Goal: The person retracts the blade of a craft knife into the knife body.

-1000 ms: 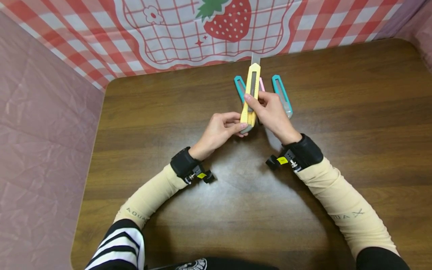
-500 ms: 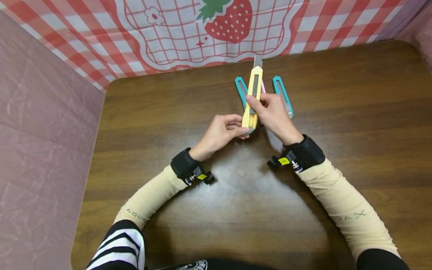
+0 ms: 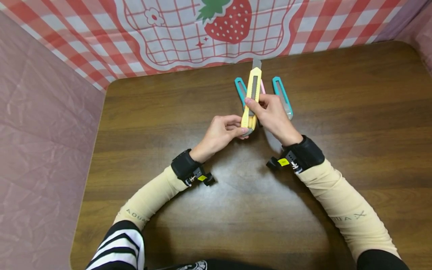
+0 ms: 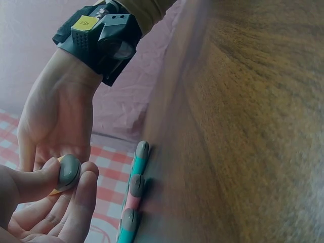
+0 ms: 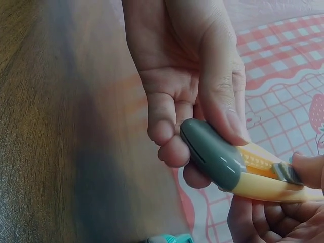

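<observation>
A yellow box cutter (image 3: 252, 90) with a grey end cap (image 5: 212, 154) is held between both hands above the table, its blade (image 3: 257, 63) sticking out at the far end. My left hand (image 3: 219, 132) pinches the capped near end between thumb and fingers. My right hand (image 3: 275, 116) grips the body from the right, its thumb at the grey slider (image 5: 287, 172) in the right wrist view. Beyond the hands lie two teal box cutters, one on the left (image 3: 240, 90) and one on the right (image 3: 282, 95). Between them lies a pink one (image 3: 262, 86), mostly hidden.
The brown wooden table (image 3: 152, 112) runs back to a red-and-white checked cloth (image 3: 168, 37) with a strawberry print. Pink fabric (image 3: 44, 131) hangs along the left side. In the left wrist view, the pink cutter's grey end (image 4: 136, 186) shows between the teal ones.
Both hands and the yellow box cutter have shifted slightly toward the body. The grip of each hand looks the same, and the cutters on the table have stayed put.
</observation>
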Tool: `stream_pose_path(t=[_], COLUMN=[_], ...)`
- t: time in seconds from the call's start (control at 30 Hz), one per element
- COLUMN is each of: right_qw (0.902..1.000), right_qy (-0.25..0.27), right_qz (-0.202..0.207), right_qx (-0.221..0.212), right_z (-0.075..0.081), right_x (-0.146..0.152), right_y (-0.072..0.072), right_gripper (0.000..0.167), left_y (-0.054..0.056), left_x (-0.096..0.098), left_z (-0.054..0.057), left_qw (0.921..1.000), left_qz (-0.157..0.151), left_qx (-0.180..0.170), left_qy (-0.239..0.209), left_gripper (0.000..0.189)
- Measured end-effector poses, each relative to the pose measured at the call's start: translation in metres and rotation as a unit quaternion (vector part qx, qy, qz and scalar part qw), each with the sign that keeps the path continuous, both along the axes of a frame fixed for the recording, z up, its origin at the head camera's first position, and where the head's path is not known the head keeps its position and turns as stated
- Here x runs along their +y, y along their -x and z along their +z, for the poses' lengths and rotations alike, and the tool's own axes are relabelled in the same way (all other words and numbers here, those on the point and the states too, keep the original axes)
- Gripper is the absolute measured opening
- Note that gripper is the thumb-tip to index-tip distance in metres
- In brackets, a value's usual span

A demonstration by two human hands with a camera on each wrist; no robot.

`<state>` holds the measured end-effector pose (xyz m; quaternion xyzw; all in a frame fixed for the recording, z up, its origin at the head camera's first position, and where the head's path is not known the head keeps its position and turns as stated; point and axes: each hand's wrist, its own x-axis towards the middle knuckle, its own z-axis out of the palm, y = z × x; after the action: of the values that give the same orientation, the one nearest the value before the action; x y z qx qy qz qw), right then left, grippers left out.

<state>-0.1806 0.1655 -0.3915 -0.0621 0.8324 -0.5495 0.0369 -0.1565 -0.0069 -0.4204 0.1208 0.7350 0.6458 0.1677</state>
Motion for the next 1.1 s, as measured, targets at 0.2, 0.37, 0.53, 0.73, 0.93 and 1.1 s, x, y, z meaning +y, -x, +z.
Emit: stream_pose_path(t=[0.2, 0.37, 0.53, 0.73, 0.93, 1.1], right_qw=[1.0, 0.9999, 0.9999, 0.9999, 0.9997, 0.9995], right_qy=[0.0, -0.001, -0.001, 0.008, 0.015, 0.017], right_qz=[0.005, 0.009, 0.011, 0.013, 0.019, 0.026], right_qx=[0.004, 0.009, 0.01, 0.008, 0.008, 0.01], right_z=[-0.0014, -0.0024, -0.0029, -0.0029, -0.0027, -0.0028], right_x=[0.0, 0.0002, 0.0003, 0.0, -0.0014, -0.0025], right_y=[0.0005, 0.0009, 0.0008, 0.0005, -0.0001, -0.0003], right_gripper=[0.036, 0.034, 0.033, 0.033, 0.028, 0.025], left_y=[0.0004, 0.0008, 0.0016, 0.0014, 0.0017, 0.002], left_x=[0.0004, 0.0007, 0.0008, 0.0013, 0.0011, 0.0], left_z=[-0.001, -0.002, -0.0026, -0.0022, -0.0026, -0.0023], left_qw=[1.0, 1.0, 1.0, 1.0, 1.0, 1.0], left_qz=[0.002, 0.001, 0.001, 0.001, 0.0, 0.002], left_qx=[0.001, 0.0, -0.002, -0.004, 0.0, 0.001], left_qy=[0.0, -0.003, 0.0, -0.001, -0.004, -0.007], left_gripper=[0.023, 0.022, 0.022, 0.023, 0.022, 0.022])
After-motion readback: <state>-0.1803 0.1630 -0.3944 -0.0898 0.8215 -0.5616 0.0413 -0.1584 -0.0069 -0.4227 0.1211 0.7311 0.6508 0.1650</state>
